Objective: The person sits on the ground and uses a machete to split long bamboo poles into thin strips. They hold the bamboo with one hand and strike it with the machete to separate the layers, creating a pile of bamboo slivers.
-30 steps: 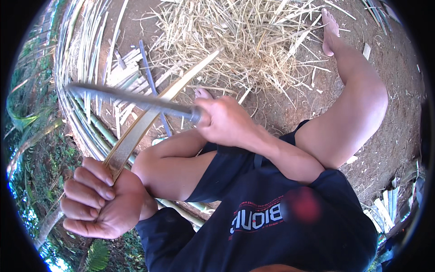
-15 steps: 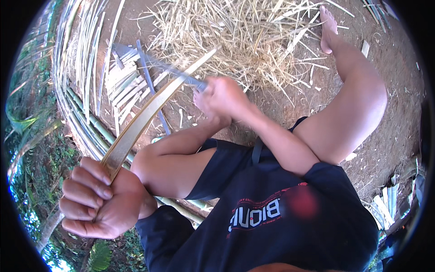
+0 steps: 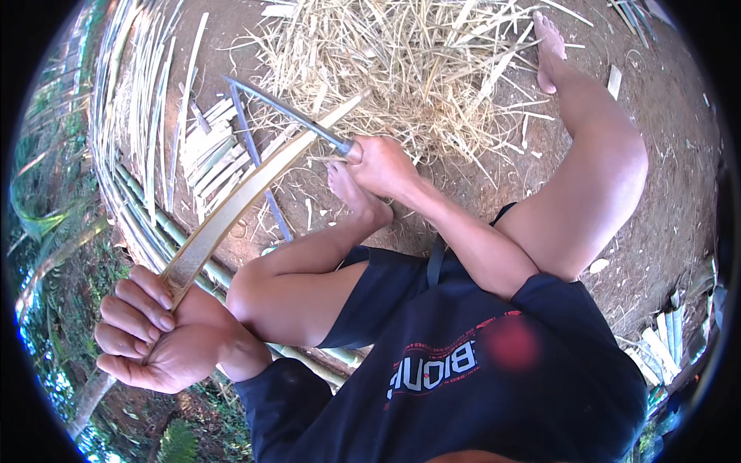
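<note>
My left hand [image 3: 158, 332] is closed around the near end of a bamboo strip [image 3: 231, 208], which is pale on its face and slants up and away to the right. In my right hand [image 3: 382, 166] is the handle of a long narrow knife [image 3: 289, 112], its grey blade pointing to the far left. The blade crosses the strip near its far end, close to my right fist. From this angle I cannot tell whether the blade's edge is cutting into the strip.
A heap of thin shavings [image 3: 401, 69] covers the ground ahead. Short split bamboo pieces [image 3: 216, 158] lie to its left, with a dark flat bar [image 3: 258, 162] beside them. Long bamboo strips [image 3: 139, 100] and green poles [image 3: 158, 224] run along the left; cut pieces [image 3: 660, 347] lie at right.
The knife, blurred before, now shows sharply, its blade lying across the strip. My left hand has shifted slightly left and up with the strip.
</note>
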A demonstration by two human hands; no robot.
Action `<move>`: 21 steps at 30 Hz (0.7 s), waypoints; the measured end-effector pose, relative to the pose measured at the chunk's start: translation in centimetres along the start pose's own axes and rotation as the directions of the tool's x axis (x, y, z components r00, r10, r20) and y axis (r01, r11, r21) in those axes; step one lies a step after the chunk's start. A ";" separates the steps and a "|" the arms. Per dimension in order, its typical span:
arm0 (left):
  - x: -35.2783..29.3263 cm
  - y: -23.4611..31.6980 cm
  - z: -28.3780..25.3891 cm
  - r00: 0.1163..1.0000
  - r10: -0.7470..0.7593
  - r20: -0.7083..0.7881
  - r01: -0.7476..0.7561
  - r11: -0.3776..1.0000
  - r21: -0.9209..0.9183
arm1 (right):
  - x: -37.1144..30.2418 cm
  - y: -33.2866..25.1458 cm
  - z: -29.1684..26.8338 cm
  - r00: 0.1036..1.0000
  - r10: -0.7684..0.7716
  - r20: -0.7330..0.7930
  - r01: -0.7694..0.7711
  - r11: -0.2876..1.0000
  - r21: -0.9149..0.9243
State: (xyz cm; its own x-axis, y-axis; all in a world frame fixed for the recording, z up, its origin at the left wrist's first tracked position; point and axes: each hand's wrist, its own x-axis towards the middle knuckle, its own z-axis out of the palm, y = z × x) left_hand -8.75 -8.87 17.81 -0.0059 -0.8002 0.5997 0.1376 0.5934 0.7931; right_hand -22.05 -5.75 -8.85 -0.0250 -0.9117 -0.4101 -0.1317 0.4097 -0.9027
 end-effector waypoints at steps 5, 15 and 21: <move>-1.9 0.8 1.1 0.997 0.028 -0.068 -0.030 0.999 -0.027 | -4.2 -3.8 1.1 0.876 -0.482 -0.015 0.476 0.870 -0.133; -0.6 0.8 0.2 0.998 0.059 -0.027 -0.060 0.998 -0.033 | -1.6 -1.5 1.7 0.988 -0.146 0.054 0.145 0.989 0.011; 0.4 0.8 -0.8 0.996 0.033 0.081 -0.029 0.999 -0.045 | 4.0 7.2 -0.4 0.932 0.350 0.091 -0.345 0.936 -0.066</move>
State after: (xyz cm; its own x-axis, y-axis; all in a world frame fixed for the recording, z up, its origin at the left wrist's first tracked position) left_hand -7.82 -8.81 18.57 -0.0815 -0.7705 0.6322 0.1825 0.6120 0.7695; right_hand -23.50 -6.49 -16.97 0.0211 -0.7040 -0.7099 -0.1804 0.6957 -0.6953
